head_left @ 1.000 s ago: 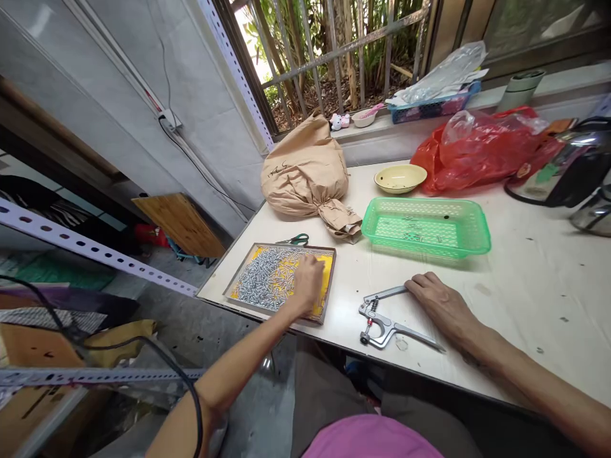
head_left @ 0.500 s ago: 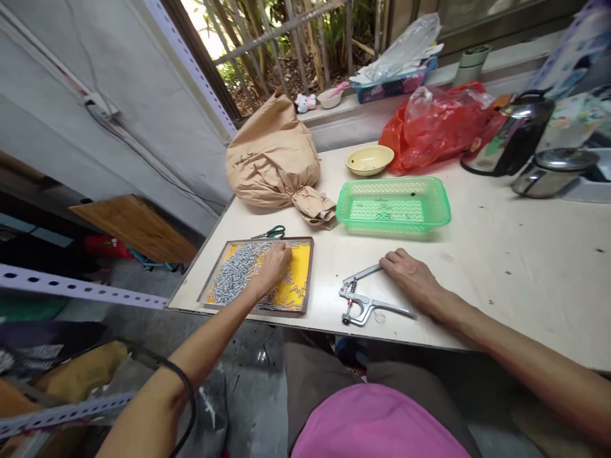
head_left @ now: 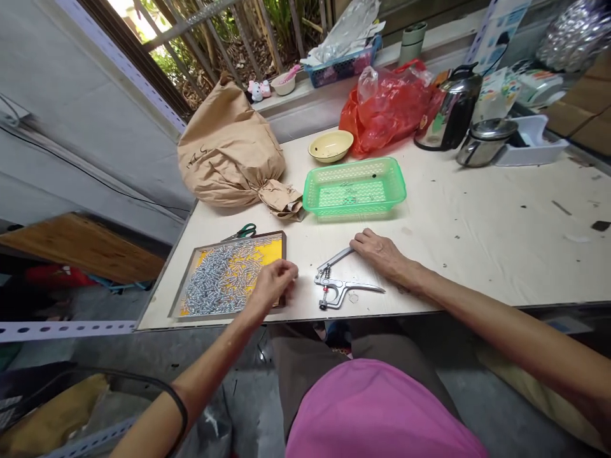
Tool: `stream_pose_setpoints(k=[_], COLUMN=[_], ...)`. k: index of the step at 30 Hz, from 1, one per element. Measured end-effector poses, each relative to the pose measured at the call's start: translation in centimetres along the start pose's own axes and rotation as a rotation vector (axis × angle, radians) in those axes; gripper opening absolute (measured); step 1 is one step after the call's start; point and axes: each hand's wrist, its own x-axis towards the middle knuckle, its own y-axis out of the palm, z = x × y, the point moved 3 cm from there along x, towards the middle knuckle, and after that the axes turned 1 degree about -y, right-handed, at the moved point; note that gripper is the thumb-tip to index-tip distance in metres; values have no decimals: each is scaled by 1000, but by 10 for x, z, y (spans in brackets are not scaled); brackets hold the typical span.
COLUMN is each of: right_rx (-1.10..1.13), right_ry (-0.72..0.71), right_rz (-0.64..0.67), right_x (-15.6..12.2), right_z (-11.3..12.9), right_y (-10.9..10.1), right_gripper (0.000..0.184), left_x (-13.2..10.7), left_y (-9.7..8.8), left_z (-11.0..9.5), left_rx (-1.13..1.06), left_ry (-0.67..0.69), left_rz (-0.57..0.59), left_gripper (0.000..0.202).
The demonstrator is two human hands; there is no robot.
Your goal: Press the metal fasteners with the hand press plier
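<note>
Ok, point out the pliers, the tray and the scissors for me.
Pliers [head_left: 345, 286], head view: root of the lower handle.
Tray [head_left: 273, 250], head view: bare yellow floor, upper right.
Scissors [head_left: 242, 233], head view: green handles.

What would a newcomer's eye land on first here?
Probably the red plastic bag at the back of the table, then the green basket in front of it. Nearer, small metal pieces cover much of a yellow-bottomed tray by the left hand, while the right hand touches the upper handle of the pliers.
</note>
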Motion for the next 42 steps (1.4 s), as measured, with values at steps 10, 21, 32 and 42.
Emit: stream_pose_setpoints(k=[10,21,32,42], right_rx=[138,139,192,274], right_ry=[65,46,113,103], right_rz=[-109,-99,-31,-11], right_x=[-27,-25,-24,-44], right_z=[-43,-48,-42,-16], right_y=[-11,2,-2,-5], right_gripper=[21,23,22,25], left_x=[-10,15,16,-17], left_y=[54,84,77,79], left_z=[1,-6,-14,-2], left_rx=[-384,-22,218,215], left_ry=[-154,-71,-139,-190], left_rz=[118,109,305,423], left_gripper=[34,31,28,26])
